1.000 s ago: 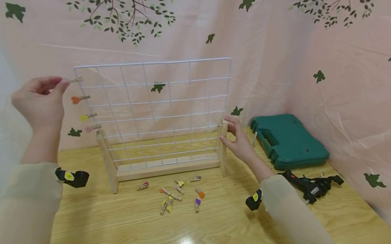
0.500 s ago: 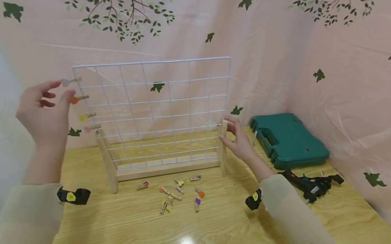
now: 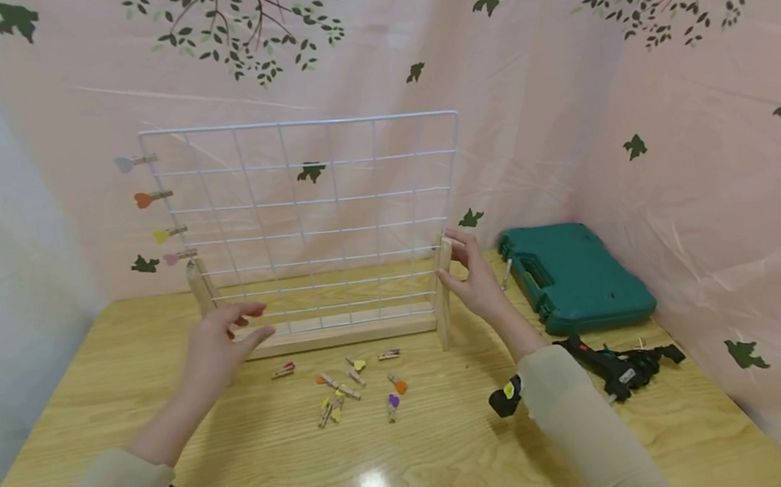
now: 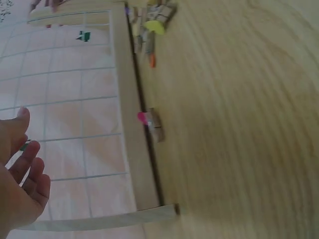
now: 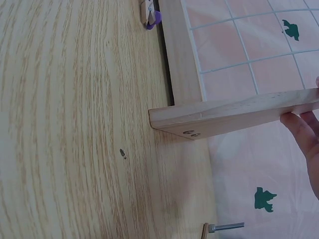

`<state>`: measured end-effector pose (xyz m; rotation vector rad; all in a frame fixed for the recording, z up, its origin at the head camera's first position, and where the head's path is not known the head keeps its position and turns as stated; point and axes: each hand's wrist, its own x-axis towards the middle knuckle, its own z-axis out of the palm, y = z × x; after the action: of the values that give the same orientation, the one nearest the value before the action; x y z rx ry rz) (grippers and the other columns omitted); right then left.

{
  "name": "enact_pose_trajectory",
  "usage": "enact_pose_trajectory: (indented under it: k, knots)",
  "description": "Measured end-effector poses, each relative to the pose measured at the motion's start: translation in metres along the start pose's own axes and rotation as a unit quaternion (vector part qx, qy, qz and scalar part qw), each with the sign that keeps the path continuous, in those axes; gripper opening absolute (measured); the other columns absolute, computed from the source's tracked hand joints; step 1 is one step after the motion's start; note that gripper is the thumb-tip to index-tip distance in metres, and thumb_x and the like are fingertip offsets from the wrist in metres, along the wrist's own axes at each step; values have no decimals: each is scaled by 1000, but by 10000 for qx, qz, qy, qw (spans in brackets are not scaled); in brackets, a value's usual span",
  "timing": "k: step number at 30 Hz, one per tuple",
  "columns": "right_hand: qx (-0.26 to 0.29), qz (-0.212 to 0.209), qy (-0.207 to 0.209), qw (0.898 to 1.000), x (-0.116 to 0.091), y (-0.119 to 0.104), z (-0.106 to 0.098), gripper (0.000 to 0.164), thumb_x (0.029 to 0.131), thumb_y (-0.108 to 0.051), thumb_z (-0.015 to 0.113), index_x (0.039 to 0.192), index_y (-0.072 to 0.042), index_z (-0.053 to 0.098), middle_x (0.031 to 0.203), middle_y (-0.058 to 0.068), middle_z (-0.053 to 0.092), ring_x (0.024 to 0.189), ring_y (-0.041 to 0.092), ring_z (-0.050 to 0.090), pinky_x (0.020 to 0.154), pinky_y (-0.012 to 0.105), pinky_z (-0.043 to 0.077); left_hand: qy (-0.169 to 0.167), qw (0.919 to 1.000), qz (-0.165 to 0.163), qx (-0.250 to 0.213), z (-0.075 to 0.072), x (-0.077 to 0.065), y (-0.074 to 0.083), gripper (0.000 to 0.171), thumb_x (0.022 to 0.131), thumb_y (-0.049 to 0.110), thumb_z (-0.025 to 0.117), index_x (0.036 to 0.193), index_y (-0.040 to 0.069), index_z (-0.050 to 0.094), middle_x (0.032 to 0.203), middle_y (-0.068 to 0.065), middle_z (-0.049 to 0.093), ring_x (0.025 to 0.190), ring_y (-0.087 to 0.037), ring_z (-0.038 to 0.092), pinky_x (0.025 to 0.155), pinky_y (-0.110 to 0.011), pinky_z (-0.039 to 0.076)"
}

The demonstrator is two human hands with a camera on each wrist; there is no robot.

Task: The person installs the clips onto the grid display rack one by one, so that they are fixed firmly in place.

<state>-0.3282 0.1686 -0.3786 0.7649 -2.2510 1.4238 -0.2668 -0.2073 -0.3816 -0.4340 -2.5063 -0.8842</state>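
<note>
In the head view, my left hand (image 3: 213, 350) hovers in front of the left wooden post (image 3: 200, 287), thumb and fingers apart, holding nothing. My right hand (image 3: 475, 277) grips the right wooden post (image 3: 447, 315), thumb on its near side; the fingertips are partly hidden. Between the posts stands a white wire grid (image 3: 278, 124). Down its left edge are clipped small wooden clothespins with hearts: pale blue (image 3: 124, 164), orange (image 3: 142, 200), yellow (image 3: 160, 236) and pink (image 3: 171, 259). Several loose clothespins lie before the stand, among them a purple-hearted one (image 3: 393, 402) and a pink-red one (image 4: 156, 127).
A wooden crossbar (image 3: 344, 335) joins the posts at the bottom. To the right lie a green plastic case (image 3: 586, 282) and a black tool (image 3: 617, 369). A metal bolt (image 5: 227, 227) stands out near the case. Patterned pink cloth (image 3: 699, 231) hangs behind the wooden table (image 3: 434, 481).
My left hand has let go of the pale blue clothespin, which stays on the grid's top left edge. It has come down and right toward the loose clothespins. My right hand keeps its place.
</note>
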Motion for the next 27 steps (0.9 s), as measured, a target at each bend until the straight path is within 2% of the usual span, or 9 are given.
enact_pose_trajectory:
  k: [3, 6, 10, 13, 17, 21, 25, 27]
  knots:
    - [2, -7, -11, 10000, 0, 0, 0, 58, 83, 2, 58, 131, -2, 26, 123, 26, 45, 114, 36, 45, 88, 51, 44, -694, 9975, -37, -77, 19, -9, -14, 33, 76, 24, 70, 104, 8, 65, 99, -7, 65, 84, -21, 56, 66, -34, 48]
    - [2, -19, -15, 10000, 1, 1, 0, 58, 83, 2, 58, 132, -3, 26, 123, 27, 44, 114, 36, 45, 88, 52, 43, -1289, 9915, -36, -166, 33, -15, -25, 30, 76, 19, 70, 102, 6, 65, 98, -6, 66, 85, -21, 57, 69, -36, 50]
    - [-37, -2, 9, 10000, 1, 2, 0, 58, 83, 2, 58, 132, -3, 26, 123, 27, 45, 113, 36, 46, 88, 53, 43, -1807, 9833, 162, -169, 46, -19, -36, 27, 75, 13, 70, 100, 3, 65, 92, -7, 66, 80, -17, 59, 69, -32, 52]
    - [-35, 12, 10, 10000, 1, 1, 1, 58, 83, 1, 58, 132, -2, 27, 123, 26, 45, 114, 35, 46, 87, 52, 44, -1951, 9802, 325, 61, 54, -20, -43, 27, 74, 10, 70, 99, 2, 65, 85, -4, 65, 75, -14, 59, 66, -29, 52]
    - [27, 44, -15, 10000, 1, 0, 1, 58, 83, 2, 58, 132, 1, 26, 123, 26, 44, 114, 36, 45, 84, 53, 46, -1973, 9792, 389, 267, 60, -20, -47, 20, 75, 10, 69, 94, 4, 67, 82, -1, 66, 75, -12, 60, 67, -28, 52]
    - [23, 110, -20, 9999, 0, -1, 0, 59, 83, 2, 58, 132, 1, 26, 124, 25, 44, 114, 36, 45, 82, 52, 47, -2077, 9774, 333, 197, 62, -19, -47, 11, 77, 9, 67, 89, 7, 68, 80, 2, 65, 74, -11, 59, 66, -27, 51]
    - [-35, 209, -26, 9998, 0, -2, 0, 59, 83, 0, 58, 133, -5, 26, 125, 24, 45, 114, 33, 46, 78, 48, 50, -2131, 9764, 327, 109, 63, -18, -46, 4, 77, 9, 68, 80, 11, 66, 75, 5, 62, 69, -7, 55, 61, -23, 47]
    - [-21, 245, -29, 9997, -1, -2, 0, 59, 84, 0, 58, 133, -7, 26, 125, 23, 45, 114, 33, 46, 77, 47, 51, -2137, 9764, 309, -15, 63, -19, -46, 6, 77, 8, 68, 78, 11, 64, 72, 6, 60, 66, -6, 51, 58, -21, 45]
